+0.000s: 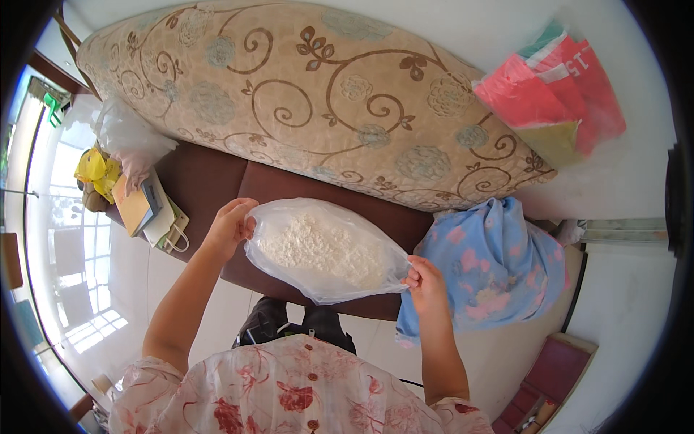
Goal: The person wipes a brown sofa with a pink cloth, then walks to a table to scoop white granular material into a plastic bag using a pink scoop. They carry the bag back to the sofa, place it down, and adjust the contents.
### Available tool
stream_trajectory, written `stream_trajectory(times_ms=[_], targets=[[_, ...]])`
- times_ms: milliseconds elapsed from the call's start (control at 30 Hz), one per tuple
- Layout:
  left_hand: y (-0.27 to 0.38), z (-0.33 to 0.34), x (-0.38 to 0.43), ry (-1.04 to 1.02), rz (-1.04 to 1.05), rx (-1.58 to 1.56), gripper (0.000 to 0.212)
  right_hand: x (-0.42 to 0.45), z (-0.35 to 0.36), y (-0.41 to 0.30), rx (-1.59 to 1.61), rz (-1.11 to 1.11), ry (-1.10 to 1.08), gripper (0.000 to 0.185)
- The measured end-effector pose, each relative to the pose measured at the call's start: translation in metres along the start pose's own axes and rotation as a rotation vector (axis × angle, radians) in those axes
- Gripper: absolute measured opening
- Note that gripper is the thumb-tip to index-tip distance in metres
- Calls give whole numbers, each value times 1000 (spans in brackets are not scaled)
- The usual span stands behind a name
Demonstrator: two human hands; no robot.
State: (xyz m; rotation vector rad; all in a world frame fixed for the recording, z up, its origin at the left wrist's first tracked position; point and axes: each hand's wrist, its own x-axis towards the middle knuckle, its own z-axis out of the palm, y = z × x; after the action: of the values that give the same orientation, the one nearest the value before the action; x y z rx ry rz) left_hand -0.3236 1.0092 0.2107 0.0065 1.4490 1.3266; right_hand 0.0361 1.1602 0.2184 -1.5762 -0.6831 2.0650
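A translucent white plastic bag [290, 283] is stretched wide between my two hands, its mouth open upward. Inside lies a heap of off-white, crumbly powder [320, 247] that looks like flour. My left hand [230, 225] pinches the bag's rim at the left end, some fingertips hidden behind the plastic. At the opposite end, my right hand [425, 275] grips the gathered rim between thumb and fingers. The bag is over the front part of a dark brown couch seat [206, 179]; whether it rests there or hangs just above, I cannot tell.
Behind the seat leans a large beige floral-patterned cushion or mattress [347, 103]. A blue cloth with pink flowers [488, 266] drapes at the right. Books and a paper bag [154, 209], a yellow plastic bag [97, 171] and a clear plastic bag [130, 130] sit left. Red packaging [558, 92] is by the wall.
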Motion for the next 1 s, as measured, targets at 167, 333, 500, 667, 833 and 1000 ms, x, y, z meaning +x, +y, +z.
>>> stream_trajectory(times_ms=[167,333,500,667,833,1000], targets=[[9,-1,-5,-58,11,68,23,18,0,-17,32,-34,87,12],[1,-4,-8,-184,51,329,25,28,-8,-6,-73,-65,67,16],[-34,-20,-19,-143,209,541,34,2,-13,27,-919,-332,204,32],[-53,-34,-23,27,489,981,38,15,-36,34,-1229,-512,264,25],[-44,-46,-17,234,586,1132,38,1,4,36,-1135,-609,75,14],[-45,-37,-24,294,929,1469,23,1,-16,21,-1010,-334,182,19]])
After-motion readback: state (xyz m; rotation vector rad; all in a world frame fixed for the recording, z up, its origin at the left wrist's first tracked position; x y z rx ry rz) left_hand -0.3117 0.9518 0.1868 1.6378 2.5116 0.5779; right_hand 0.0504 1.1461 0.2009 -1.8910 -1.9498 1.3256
